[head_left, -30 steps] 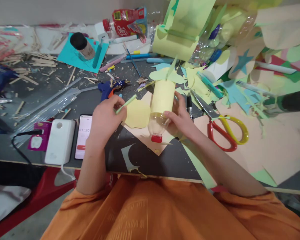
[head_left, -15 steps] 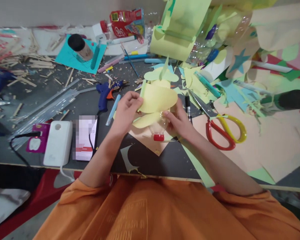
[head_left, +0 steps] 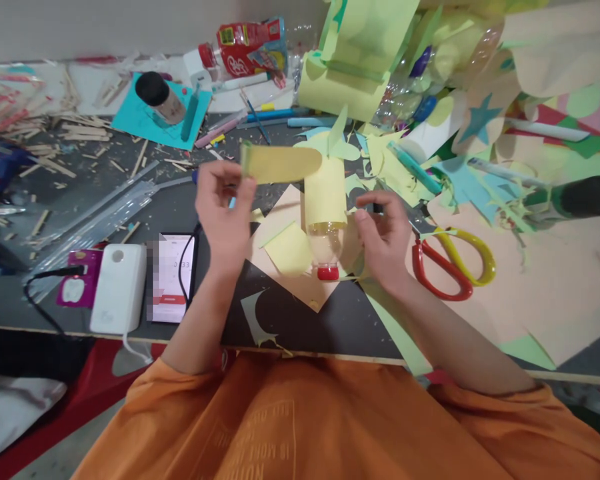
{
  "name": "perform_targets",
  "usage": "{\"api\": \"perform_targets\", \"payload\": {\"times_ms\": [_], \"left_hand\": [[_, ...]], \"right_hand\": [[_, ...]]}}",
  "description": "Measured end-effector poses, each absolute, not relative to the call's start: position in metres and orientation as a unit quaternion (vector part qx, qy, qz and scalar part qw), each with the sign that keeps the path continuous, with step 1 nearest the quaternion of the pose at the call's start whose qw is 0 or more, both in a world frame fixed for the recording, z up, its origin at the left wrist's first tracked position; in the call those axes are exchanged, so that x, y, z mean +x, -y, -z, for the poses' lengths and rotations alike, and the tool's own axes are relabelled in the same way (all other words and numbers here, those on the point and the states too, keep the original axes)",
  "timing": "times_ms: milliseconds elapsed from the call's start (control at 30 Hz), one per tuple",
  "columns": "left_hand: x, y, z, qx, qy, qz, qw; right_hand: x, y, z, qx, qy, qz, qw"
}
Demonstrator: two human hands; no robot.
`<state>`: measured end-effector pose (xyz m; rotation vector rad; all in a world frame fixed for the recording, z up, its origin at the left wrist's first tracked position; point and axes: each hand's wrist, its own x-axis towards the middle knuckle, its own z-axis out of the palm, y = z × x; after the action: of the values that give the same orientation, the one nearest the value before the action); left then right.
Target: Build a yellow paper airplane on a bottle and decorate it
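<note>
Pinched between the thumb and fingers of my left hand [head_left: 225,207] is one end of a yellow paper piece with a rounded tip [head_left: 285,165]. It reaches over the upper part of a small clear bottle [head_left: 326,243] wrapped in yellow paper, which lies with its red cap [head_left: 328,272] toward me. Green leaf-shaped paper [head_left: 338,137] is at the bottle's far end. My right hand [head_left: 384,230] is just right of the bottle, fingers curled and apart, holding nothing visible. Another yellow piece [head_left: 290,249] lies on a peach sheet [head_left: 316,293] left of the bottle.
Scissors with red and yellow handles [head_left: 450,267] lie right of my right hand. At left are a phone [head_left: 173,280], a white power bank [head_left: 119,287] and clear sticks [head_left: 95,220]. Paper scraps, bottles, pens and a blue sheet [head_left: 130,113] lie farther back.
My left hand has moved left and up with the yellow piece, uncovering the wrapped bottle. My right hand has let go and shifted right. Another yellow piece now lies on the peach sheet.
</note>
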<state>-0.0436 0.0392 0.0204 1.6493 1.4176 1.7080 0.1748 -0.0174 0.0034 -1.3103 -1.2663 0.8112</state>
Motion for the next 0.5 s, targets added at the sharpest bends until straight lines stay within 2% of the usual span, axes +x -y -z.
{"api": "perform_targets", "payload": {"times_ms": [167, 300, 500], "left_hand": [[-0.012, -0.015, -0.019, 0.672, -0.463, -0.532, 0.227], [-0.007, -0.009, -0.014, 0.834, -0.365, -0.372, 0.181], [-0.022, -0.013, -0.022, 0.880, -0.330, -0.283, 0.192]], "right_hand": [[0.176, 0.024, -0.014, -0.500, 0.518, -0.493, 0.489], [0.178, 0.029, -0.003, -0.465, 0.407, -0.618, 0.485], [0.174, 0.026, -0.006, -0.518, 0.245, -0.663, 0.482]]}}
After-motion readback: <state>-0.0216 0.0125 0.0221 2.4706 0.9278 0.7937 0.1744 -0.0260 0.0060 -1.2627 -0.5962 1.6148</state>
